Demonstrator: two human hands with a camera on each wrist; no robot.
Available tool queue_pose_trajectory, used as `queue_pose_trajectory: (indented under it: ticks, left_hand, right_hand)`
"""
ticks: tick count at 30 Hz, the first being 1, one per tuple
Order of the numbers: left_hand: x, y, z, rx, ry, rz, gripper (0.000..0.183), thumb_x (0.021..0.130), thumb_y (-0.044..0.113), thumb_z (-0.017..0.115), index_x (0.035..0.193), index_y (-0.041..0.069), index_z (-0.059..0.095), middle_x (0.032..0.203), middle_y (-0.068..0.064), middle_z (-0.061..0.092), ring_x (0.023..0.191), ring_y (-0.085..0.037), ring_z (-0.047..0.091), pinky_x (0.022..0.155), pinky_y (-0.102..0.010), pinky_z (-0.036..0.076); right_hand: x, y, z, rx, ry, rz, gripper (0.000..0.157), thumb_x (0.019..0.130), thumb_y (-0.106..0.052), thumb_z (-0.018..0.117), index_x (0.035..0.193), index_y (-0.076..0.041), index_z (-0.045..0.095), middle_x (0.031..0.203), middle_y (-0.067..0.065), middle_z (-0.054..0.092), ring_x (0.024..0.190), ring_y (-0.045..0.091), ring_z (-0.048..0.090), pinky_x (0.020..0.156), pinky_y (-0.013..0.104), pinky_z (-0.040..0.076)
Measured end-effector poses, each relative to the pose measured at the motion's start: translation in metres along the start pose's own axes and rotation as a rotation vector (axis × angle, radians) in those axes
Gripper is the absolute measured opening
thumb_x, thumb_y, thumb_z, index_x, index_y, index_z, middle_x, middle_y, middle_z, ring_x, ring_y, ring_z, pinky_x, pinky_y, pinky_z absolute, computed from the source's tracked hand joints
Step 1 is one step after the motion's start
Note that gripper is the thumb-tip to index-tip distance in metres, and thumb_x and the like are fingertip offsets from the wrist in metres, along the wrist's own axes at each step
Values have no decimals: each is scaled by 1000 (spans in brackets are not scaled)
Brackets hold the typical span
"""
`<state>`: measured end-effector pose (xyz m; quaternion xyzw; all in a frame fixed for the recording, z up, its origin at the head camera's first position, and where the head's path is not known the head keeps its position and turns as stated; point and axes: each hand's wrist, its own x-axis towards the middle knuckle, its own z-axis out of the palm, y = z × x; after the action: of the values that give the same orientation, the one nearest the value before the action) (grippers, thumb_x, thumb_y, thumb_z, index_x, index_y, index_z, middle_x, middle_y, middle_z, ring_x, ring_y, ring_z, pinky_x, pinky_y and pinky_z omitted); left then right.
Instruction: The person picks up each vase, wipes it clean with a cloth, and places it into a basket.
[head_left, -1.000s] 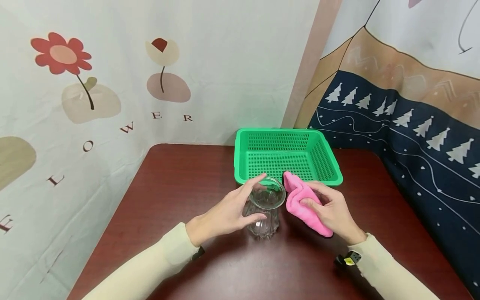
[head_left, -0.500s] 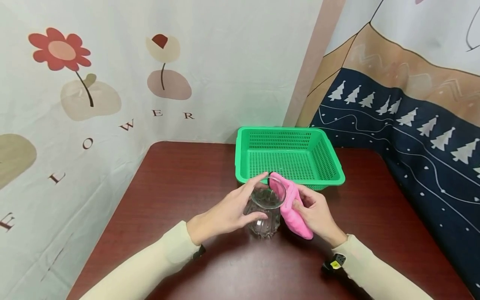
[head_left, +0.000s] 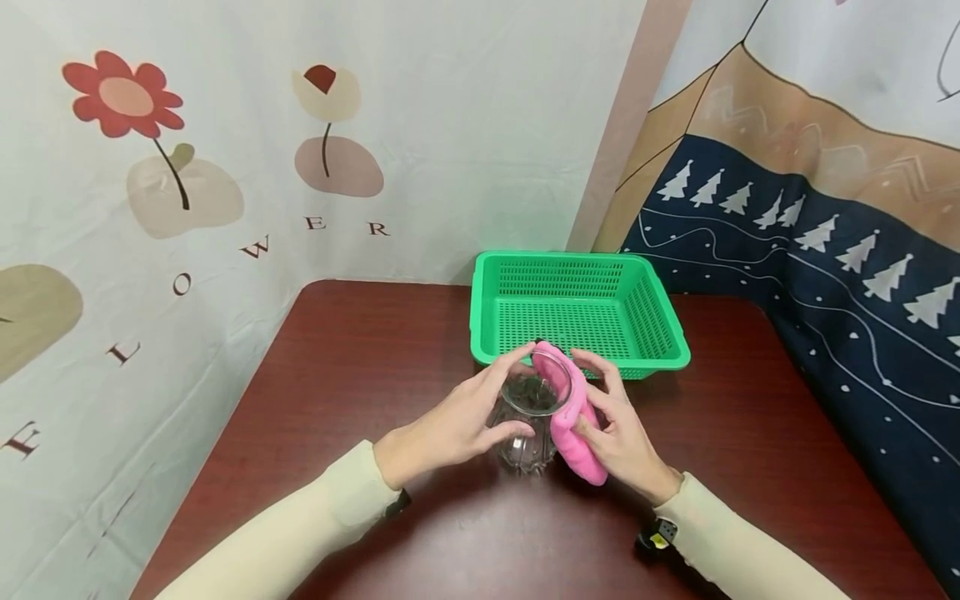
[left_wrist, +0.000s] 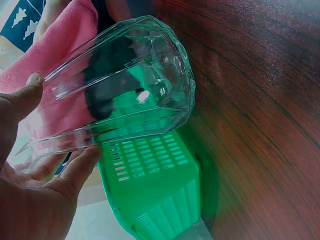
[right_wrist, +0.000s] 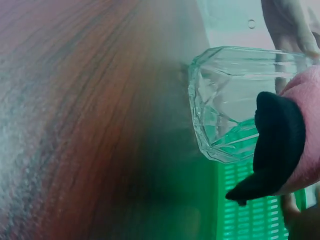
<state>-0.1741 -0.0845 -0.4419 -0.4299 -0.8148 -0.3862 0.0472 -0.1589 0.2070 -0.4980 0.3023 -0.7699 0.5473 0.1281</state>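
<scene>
Tabletop (head_left: 360,358) side edges lie well apart from the glass (left_wrist: 140,80) and cloth (head_left: 579,446).

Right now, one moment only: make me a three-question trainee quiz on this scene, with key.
1. Which hand holds the pink cloth?
2. True or false: in the head view, the green basket sits farther from the person than the glass jar.
3. The left hand holds: a) the green basket; b) the glass jar; c) the pink cloth.

Key:
1. The right hand.
2. True.
3. b
</scene>
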Motion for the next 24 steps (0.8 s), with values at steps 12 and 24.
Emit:
queue_pose_trajectory:
  ticks: [12, 24]
  left_hand:
    - [2, 0, -2, -12, -20, -28, 110, 101, 24, 94, 183, 10, 22, 157, -16, 70, 149, -34, 70, 131, -51, 54]
    - [1, -1, -1, -43, -29, -32, 112, 101, 22, 93, 183, 7, 20, 159, -17, 71, 150, -30, 70, 129, -47, 57]
  right_hand:
    - [-1, -1, 12, -131, -66, -13, 84, 97, 3, 85, 173, -6, 50, 164, 19, 53, 151, 11, 50, 129, 13, 37]
    - [-1, 4, -4, -268, -88, -63, 65, 92, 2, 95, 151, -10, 71, 146, 9, 70, 130, 14, 65, 102, 15, 54]
